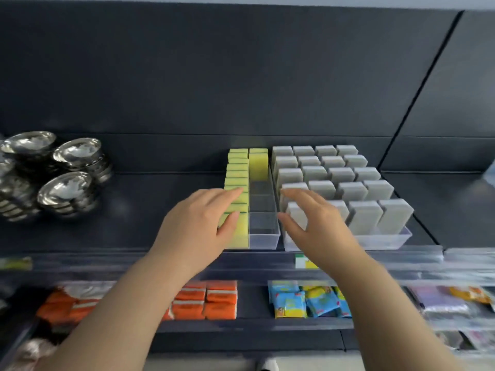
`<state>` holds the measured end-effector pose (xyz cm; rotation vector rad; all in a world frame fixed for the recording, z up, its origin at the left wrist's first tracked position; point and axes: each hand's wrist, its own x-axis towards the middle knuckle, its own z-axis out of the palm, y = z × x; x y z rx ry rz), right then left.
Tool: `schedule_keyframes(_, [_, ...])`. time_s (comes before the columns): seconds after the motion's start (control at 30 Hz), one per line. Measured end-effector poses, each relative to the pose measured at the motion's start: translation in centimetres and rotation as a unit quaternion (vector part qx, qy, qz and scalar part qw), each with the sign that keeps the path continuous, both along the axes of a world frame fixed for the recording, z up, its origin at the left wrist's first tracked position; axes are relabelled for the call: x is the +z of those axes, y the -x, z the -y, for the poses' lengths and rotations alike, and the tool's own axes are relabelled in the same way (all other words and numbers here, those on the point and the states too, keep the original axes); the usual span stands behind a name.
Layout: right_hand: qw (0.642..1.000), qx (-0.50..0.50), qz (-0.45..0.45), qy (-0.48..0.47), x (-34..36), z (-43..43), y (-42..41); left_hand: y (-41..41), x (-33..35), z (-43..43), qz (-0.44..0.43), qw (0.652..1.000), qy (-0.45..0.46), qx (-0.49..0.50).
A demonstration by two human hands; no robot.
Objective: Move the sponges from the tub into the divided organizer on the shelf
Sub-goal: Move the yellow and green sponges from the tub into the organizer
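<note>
Left hand (198,223): fingers straight, laid on the near yellow sponges (238,167) in the left column of the divided organizer (263,236). Right hand (313,223): spread, holding nothing, over the grey blocks (348,183) just right. Right column: sponges at the far end only. Tub not in view. Sponges are likely light, soft and compressible; pinch across the broad faces.

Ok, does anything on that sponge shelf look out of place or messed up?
Nothing spilled or damaged. The one uneven thing is the clear organizer: its left lane is packed with yellow sponges front to back, while the right lane holds only a couple at the back.
</note>
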<state>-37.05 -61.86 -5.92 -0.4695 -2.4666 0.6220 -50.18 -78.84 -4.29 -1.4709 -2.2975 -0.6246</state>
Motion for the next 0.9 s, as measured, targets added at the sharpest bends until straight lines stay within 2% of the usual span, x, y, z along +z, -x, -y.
schedule_keyframes(0.27, [0.984,-0.055,0.133,0.108,-7.7,4.0,-8.4,-6.5,-6.9,3.5,0.121,0.991,0.057,0.000])
schedule_keyframes(0.57, [0.977,-0.151,0.088,0.121,-7.4,1.4,-18.2,-13.1,-7.1,-2.2,0.137,0.985,0.062,-0.084])
schedule_keyframes(0.9, [0.951,-0.273,0.046,0.137,-5.1,-9.3,-35.5,-27.4,-5.7,-17.7,0.139,0.968,0.047,-0.201])
